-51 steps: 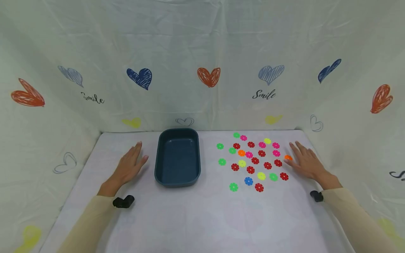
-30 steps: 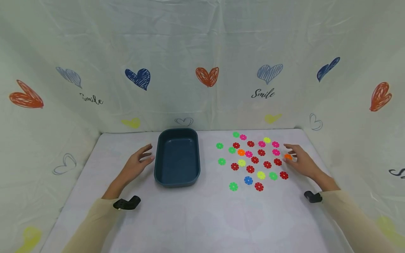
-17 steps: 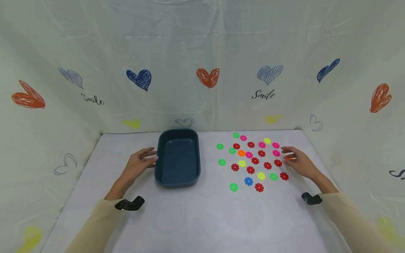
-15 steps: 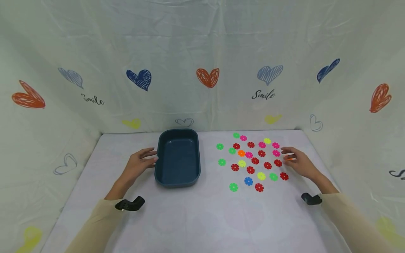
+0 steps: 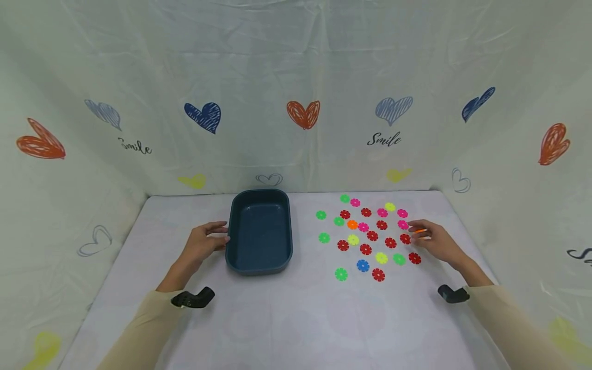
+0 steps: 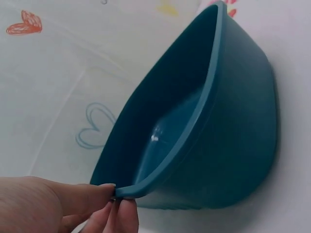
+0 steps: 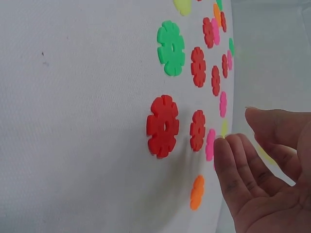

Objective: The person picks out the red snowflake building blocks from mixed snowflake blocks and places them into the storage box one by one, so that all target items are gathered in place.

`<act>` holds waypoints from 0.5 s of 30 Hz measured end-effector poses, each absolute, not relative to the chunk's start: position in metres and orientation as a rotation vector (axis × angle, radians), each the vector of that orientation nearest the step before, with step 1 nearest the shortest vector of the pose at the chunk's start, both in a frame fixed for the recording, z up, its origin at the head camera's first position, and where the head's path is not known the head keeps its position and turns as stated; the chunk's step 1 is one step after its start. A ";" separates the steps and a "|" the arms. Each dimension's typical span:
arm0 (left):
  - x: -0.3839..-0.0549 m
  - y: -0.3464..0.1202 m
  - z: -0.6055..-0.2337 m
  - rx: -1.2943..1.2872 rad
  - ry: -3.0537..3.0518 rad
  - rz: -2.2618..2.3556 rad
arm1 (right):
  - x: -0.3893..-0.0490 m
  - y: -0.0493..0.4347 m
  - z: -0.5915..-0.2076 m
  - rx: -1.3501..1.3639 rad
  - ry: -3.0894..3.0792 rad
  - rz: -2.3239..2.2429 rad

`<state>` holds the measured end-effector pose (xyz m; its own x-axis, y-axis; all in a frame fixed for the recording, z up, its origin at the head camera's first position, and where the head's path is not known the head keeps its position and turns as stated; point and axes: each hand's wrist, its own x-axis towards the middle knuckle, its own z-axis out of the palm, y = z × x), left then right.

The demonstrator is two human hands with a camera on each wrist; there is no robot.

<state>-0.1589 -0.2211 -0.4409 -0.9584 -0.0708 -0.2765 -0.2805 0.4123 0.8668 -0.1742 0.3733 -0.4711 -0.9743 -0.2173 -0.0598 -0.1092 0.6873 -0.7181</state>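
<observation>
Plainly, the left hand (image 5: 200,246) pinches a smooth tub (image 6: 233,116), the right hand (image 5: 438,242) relaxed near notched discs (image 5: 372,234).

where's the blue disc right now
In the head view, the blue disc lies on the table, right of the dark tray, between a green disc on its left and a red disc on its right.

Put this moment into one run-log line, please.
Left hand: at rim of blue tray, grip unclear | Right hand: near orange disc, holding nothing | Tray: upright, empty | Other discs: on table
</observation>
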 end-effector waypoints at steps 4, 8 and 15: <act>-0.160 -0.221 -0.441 -0.341 2.436 1.575 | -0.174 0.373 -0.473 -0.256 2.754 -1.153; -0.161 -0.223 -0.443 -0.340 2.404 1.593 | -0.173 0.373 -0.474 -0.247 2.746 -1.154; -0.162 -0.224 -0.444 -0.345 2.376 1.602 | -0.170 0.370 -0.475 -0.219 2.758 -1.124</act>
